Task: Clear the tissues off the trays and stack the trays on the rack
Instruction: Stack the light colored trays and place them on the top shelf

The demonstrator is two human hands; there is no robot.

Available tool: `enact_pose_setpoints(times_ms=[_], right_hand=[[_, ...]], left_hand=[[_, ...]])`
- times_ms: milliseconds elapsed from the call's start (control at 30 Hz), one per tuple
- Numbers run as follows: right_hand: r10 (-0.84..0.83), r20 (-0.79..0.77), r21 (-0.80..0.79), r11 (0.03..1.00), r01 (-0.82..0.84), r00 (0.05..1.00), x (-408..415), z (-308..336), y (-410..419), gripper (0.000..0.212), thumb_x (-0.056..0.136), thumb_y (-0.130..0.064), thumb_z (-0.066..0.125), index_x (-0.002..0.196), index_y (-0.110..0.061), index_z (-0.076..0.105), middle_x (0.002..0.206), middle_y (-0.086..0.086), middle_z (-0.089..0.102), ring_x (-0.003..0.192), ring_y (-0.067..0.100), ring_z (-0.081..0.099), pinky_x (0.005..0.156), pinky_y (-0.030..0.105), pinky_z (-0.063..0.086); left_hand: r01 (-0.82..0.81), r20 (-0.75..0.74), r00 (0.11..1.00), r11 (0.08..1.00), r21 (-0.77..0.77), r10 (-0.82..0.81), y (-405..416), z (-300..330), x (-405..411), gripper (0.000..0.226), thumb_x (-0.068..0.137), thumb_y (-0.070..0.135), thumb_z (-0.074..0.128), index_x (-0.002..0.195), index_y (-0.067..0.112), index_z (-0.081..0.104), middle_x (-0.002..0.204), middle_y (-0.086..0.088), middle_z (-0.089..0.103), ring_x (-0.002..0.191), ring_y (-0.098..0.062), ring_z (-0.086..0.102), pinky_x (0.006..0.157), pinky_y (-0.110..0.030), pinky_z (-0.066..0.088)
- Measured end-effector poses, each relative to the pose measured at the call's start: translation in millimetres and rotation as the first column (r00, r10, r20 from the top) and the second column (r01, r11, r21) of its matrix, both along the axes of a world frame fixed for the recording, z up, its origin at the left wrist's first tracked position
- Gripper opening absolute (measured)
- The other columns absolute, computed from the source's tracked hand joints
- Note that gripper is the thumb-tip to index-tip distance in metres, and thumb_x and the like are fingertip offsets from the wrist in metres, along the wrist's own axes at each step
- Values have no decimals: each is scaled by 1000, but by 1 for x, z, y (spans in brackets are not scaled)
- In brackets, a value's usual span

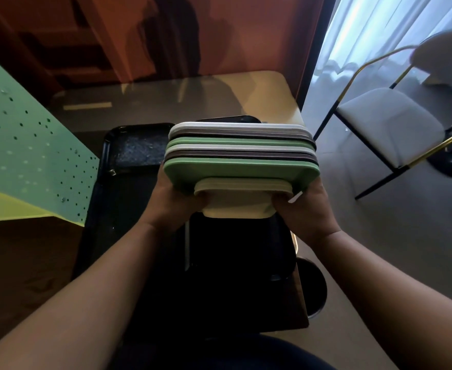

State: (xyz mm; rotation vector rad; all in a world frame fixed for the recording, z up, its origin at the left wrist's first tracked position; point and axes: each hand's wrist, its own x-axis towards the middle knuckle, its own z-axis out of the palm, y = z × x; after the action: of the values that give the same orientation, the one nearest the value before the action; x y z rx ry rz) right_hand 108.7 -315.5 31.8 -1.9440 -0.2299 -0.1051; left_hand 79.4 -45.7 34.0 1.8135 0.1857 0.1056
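Note:
I hold a stack of several trays (242, 153) in green, grey, brown and white, tilted so their edges face me, above the table. A small cream tray (235, 197) lies under the stack nearest me. My left hand (175, 202) grips the stack's lower left corner and my right hand (303, 209) grips its lower right corner. A small white scrap (295, 197) sticks out by my right thumb. Below the stack, black trays (128, 188) rest on the table, one with a speckled wet surface. No tissue is clearly visible.
A green perforated panel (27, 156) slants in at the left. A glossy table (166, 100) runs back to an orange wall. A white chair with gold legs (390, 126) stands at the right, and a dark round bin (313, 287) sits on the floor beside the table.

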Motion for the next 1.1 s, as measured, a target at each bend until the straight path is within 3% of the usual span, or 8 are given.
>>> enact_pose_setpoints(times_ms=[200,367,533,667,767,900,967,1100], right_hand=[[64,-1,18,998,-64,998,2,0,-12,67,75,7,82,135,5,51,119,-19,64,110,-7,61,91,12,47],[117,-79,47,992,-113,990,11,10,-6,69,77,-27,81,137,-6,53,126,-2,63,115,-4,59,94,17,50],[140,-146,110,986,-125,979,31,24,-2,52,83,-1,78,124,-25,57,115,-4,65,105,-1,64,85,20,55],[135,-225,127,986,-109,965,65,63,6,45,76,-31,84,117,-21,67,110,5,74,103,23,71,85,49,60],[210,-250,354,929,-113,945,97,116,18,34,85,-25,80,115,-18,67,110,4,77,102,22,74,89,41,59],[348,-345,410,891,-193,872,103,148,40,68,82,-19,79,141,-15,45,126,12,68,111,28,70,89,40,59],[308,-429,413,903,-119,849,92,147,51,50,93,-14,68,139,-12,48,108,8,71,92,22,73,76,33,61],[282,-467,416,907,-73,838,86,169,71,12,100,-10,53,110,-14,59,83,6,69,72,20,68,66,34,58]], left_hand=[[14,47,999,998,60,-17,-5,6,-1,67,66,-5,86,117,34,68,109,21,73,102,10,66,81,-10,51],[-29,-17,999,999,18,29,3,-6,6,88,62,16,87,140,15,47,127,0,64,114,-7,65,77,-20,58],[-94,-41,995,995,-11,94,0,2,21,88,57,14,85,133,20,40,123,-3,62,115,-20,63,89,-39,59],[-107,-81,992,987,-119,98,7,47,48,82,67,10,87,137,12,43,120,-5,64,105,-21,68,70,-30,61],[-153,-64,987,984,-93,148,22,110,82,71,70,48,86,127,13,61,111,-3,75,95,-19,76,71,-33,62],[-206,-232,958,969,-137,171,40,176,110,68,72,64,74,111,9,74,106,-8,78,96,-28,76,93,-44,57],[-161,-328,935,985,-58,134,50,184,114,62,81,60,65,118,10,71,118,-10,75,109,-29,70,105,-44,48],[-44,-520,853,999,-13,31,78,197,101,95,41,71,84,119,17,73,120,-11,74,114,-37,69,105,-52,47]])
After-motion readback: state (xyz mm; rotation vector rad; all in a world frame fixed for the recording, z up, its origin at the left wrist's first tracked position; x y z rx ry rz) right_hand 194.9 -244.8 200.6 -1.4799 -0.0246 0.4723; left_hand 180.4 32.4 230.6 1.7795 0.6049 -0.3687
